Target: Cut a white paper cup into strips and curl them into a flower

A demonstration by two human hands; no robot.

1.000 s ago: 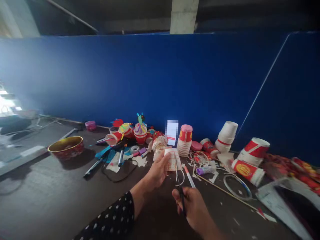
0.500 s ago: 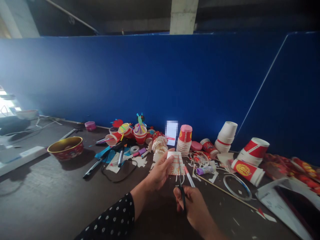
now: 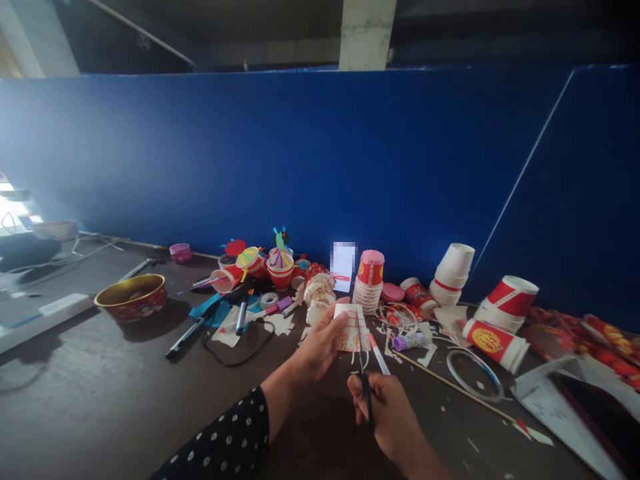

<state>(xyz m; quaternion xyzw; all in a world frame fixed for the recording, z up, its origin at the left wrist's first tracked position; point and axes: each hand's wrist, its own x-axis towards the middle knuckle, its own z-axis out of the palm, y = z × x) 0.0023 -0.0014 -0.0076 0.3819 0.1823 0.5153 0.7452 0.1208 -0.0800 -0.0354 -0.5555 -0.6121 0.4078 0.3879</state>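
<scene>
My left hand (image 3: 320, 343) is closed on a white paper piece (image 3: 349, 340) with red and orange drawn lines, pinching its left side. My right hand (image 3: 383, 403) grips black-handled scissors (image 3: 367, 390), whose blades point away from me and lie over the right part of the paper. Just right of the paper, a white marker with an orange-red end (image 3: 379, 355) rests on the table. Behind the paper stands a lit phone (image 3: 343, 267), partly blurred, with a stack of cups under a pink top (image 3: 369, 287) beside it.
A gold-rimmed bowl (image 3: 131, 300) stands left. Decorated cups (image 3: 281, 270), markers, tape and paper scraps lie left of centre. To the right are stacked cups (image 3: 451, 270), a tape ring (image 3: 475, 375), a long stick and a dark phone (image 3: 595, 413). A blue partition (image 3: 300, 153) rises behind.
</scene>
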